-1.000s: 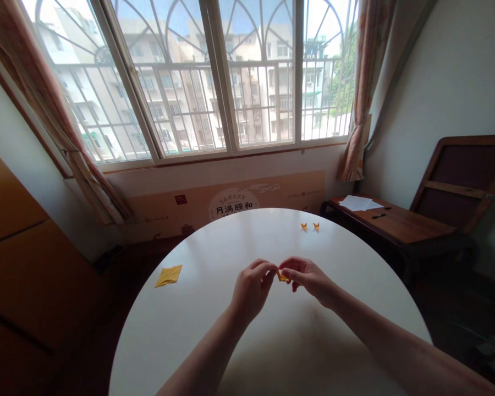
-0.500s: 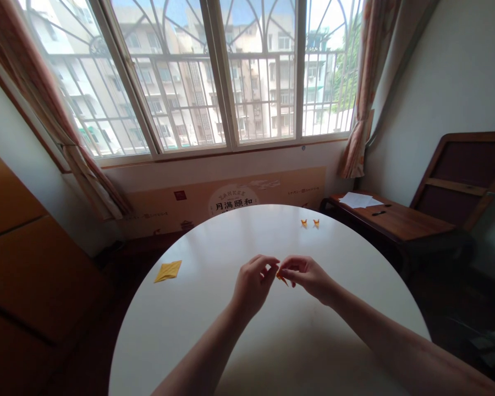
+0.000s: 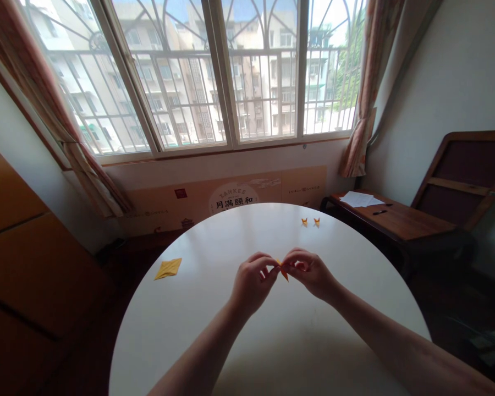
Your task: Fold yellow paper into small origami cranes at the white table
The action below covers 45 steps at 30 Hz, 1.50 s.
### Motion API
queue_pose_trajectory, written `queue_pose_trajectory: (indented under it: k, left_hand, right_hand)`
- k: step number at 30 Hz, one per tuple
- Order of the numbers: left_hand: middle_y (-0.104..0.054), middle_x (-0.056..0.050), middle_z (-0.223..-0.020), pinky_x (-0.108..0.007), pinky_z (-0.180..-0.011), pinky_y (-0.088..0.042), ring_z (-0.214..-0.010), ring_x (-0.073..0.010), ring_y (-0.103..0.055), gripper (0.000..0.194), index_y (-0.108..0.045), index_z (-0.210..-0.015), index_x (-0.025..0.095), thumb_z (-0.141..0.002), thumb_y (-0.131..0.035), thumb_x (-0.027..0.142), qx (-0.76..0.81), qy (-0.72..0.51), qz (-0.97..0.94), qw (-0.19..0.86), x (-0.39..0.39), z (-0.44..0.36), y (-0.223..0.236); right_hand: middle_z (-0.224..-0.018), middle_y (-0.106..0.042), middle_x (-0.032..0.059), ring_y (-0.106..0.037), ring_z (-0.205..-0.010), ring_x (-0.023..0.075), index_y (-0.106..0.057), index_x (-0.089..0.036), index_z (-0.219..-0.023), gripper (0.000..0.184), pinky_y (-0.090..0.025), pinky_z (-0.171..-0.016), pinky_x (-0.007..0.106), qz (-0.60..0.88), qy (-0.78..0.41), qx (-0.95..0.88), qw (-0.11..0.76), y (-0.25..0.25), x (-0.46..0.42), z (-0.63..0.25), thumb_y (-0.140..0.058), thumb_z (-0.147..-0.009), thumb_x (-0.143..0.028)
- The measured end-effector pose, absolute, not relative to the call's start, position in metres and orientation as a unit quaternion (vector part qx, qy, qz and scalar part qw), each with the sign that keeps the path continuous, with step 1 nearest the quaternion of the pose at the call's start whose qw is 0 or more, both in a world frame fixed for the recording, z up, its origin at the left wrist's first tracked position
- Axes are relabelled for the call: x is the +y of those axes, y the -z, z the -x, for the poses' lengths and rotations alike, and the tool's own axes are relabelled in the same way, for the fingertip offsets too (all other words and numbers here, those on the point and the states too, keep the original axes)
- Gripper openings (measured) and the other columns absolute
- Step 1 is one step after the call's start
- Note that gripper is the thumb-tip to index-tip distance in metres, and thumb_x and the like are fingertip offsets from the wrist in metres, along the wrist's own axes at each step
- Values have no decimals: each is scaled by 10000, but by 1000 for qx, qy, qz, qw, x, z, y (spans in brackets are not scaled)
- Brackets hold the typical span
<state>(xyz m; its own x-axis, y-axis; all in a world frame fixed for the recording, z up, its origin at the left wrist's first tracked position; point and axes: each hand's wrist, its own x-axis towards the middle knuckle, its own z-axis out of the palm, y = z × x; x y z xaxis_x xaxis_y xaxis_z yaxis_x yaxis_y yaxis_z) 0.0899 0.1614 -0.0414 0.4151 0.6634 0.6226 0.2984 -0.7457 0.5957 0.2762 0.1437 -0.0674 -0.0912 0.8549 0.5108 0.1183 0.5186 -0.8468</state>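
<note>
Over the middle of the round white table (image 3: 181, 341), my left hand (image 3: 252, 284) and my right hand (image 3: 311, 271) meet fingertip to fingertip. Both pinch a tiny folded orange paper piece (image 3: 283, 271) between thumb and fingers, held just above the tabletop. Most of the paper is hidden by my fingers. Two small finished orange paper figures (image 3: 310, 221) stand at the far right of the table. A flat stack of yellow paper squares (image 3: 168, 268) lies at the table's left edge.
A dark wooden bench (image 3: 400, 220) with white sheets (image 3: 358, 199) and a black pen stands to the right. A barred window (image 3: 214, 77) with curtains fills the far wall. A printed cardboard panel (image 3: 231, 199) leans beneath it.
My hands have shifted slightly upward and closer together, and the orange paper has been turned a little between my fingertips. The view has dipped slightly.
</note>
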Motion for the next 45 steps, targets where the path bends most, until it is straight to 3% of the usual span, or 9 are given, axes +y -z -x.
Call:
queue_pose_trajectory:
  k: [10, 16, 26, 32, 39, 45]
  left_hand:
    - [-688, -37, -867, -195, -571, -508, -600, -85, -602, 119, -700, -802, 187, -831, -605, 122, 293, -402, -858, 132, 158, -87, 40]
    - [-696, -32, -869, -203, -586, -501, -619, -95, -616, 122, -705, -809, 201, -857, -598, 166, 294, -384, -868, 114, 157, -88, 40]
    - [-698, -29, -875, -199, -581, -492, -619, -93, -617, 135, -716, -798, 206, -827, -605, 135, 293, -372, -872, 125, 155, -87, 37]
    - [-693, -12, -863, -193, -580, -480, -608, -87, -595, 137, -701, -768, 206, -790, -615, 102, 300, -377, -869, 116, 156, -87, 37]
    - [-690, -5, -862, -203, -608, -475, -624, -93, -599, 122, -672, -755, 205, -805, -612, 111, 307, -370, -872, 93, 156, -86, 37]
    - [-697, -22, -867, -238, -666, -487, -725, -135, -640, 113, -665, -796, 206, -858, -584, 156, 295, -359, -885, 21, 155, -86, 34]
  right_hand:
    - [-855, -670, 59, -614, -761, 195, -713, -222, -903, 111, -520, -699, 347, 376, -246, -722, 527, 62, 138, -279, -678, -866, -321]
    - [-833, -668, 54, -612, -775, 202, -701, -224, -823, 74, -513, -713, 349, 364, -217, -744, 517, 54, 133, -279, -659, -869, -264]
    - [-849, -645, 46, -597, -797, 197, -667, -202, -803, 150, -476, -704, 316, 376, -339, -685, 524, 56, 133, -275, -656, -860, -339]
    - [-768, -613, 21, -546, -710, 167, -653, -187, -804, 189, -437, -651, 294, 378, -415, -621, 546, 60, 136, -276, -689, -824, -371]
    - [-778, -612, 20, -558, -714, 167, -636, -196, -823, 162, -447, -649, 295, 390, -359, -643, 553, 61, 137, -277, -649, -860, -354]
    - [-805, -661, 22, -597, -715, 173, -649, -215, -867, 61, -485, -667, 309, 423, -235, -707, 516, 61, 133, -276, -657, -849, -273]
